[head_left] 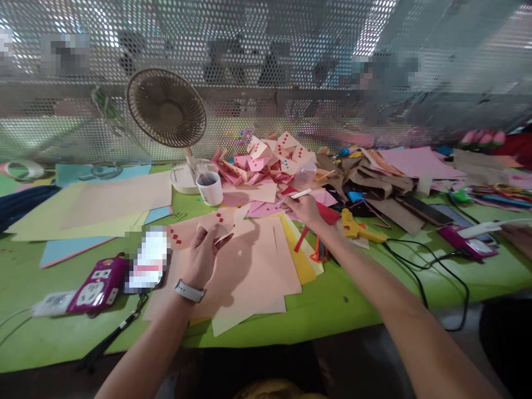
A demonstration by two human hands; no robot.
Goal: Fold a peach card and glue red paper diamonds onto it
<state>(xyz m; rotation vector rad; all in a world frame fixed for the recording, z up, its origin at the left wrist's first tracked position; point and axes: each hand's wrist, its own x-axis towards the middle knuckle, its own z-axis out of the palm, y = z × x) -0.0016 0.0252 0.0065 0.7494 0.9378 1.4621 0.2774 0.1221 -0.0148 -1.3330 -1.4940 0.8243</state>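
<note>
My left hand (201, 256), with a pale watch band at the wrist, grips a peach paper piece (228, 217) marked with red diamond shapes. The fingers curl round its near edge, over a stack of peach sheets (257, 266). Farther forward and to the right, my right hand (305, 209) is closed on a slim white pen-like stick (301, 194). Its fingertips are over a pink sheet (264, 209) bearing small red bits. Another red-marked peach piece (177, 235) lies to the left of my left hand.
A fan (166, 111) and a white cup (210, 188) stand at the back, beside a heap of folded paper pieces (286, 152). A yellow glue gun (359, 227) with a black cord lies right. Purple power strips (97, 285) and a lit phone (148, 257) lie left. Another person's hand (517, 235) is far right.
</note>
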